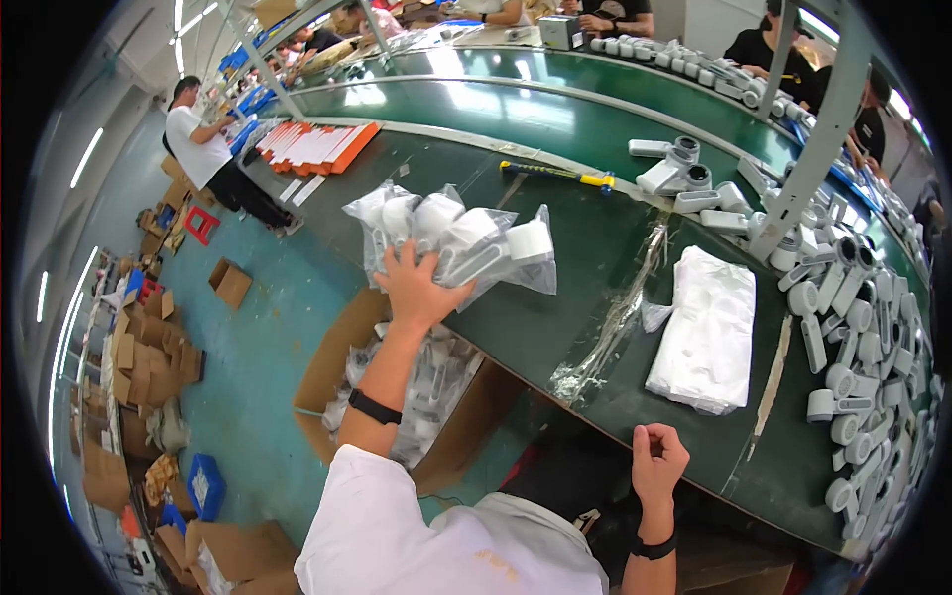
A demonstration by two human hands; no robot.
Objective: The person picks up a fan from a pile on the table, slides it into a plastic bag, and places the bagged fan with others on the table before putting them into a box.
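Note:
My left hand (pixel 421 288) lies with fingers spread on a row of white plastic parts in clear bags (pixel 466 233). Each bagged part has a round head and a looped handle, and they sit at the left edge of the dark green table (pixel 535 327). My right hand (pixel 659 461) is curled closed at the table's near edge, with nothing visible in it. Beyond it lies a stack of white plastic bags (pixel 704 327). Below my left forearm, an open cardboard box (pixel 322 372) holds several more bagged parts (pixel 421 397).
Loose white and grey parts (pixel 858 387) are heaped along the right side. A yellow-and-black tool (pixel 557 176) lies near the conveyor (pixel 476 99). Orange flat pieces (pixel 317 147) are at the far left. A metal post (pixel 813 149) rises at the right. Another person (pixel 203 144) stands left.

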